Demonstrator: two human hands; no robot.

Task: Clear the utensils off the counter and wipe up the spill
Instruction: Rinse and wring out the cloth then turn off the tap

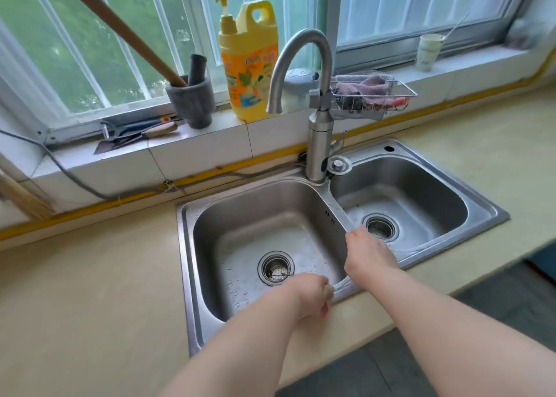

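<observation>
Both hands over the sink (186, 246): left hand (313, 294) at 6 o'clock looks pinched on thin utensils (341, 284), right hand (365, 252) curled, grip unclear. Wet steel, they could slip down toward the drain (276, 268).

yellow detergent bottle (249, 63) label print too blurry to read, no other text

A single wide-angle view comes from the person's head, looking forward and steeply down. It sits close above the double sink (301, 216), which fills the middle of the frame, with the worktop (90, 276) spreading across the lower left. The window (105, 51) runs along the top edge, its lines bowed by the lens. Both forearms enter from the bottom edge.
</observation>
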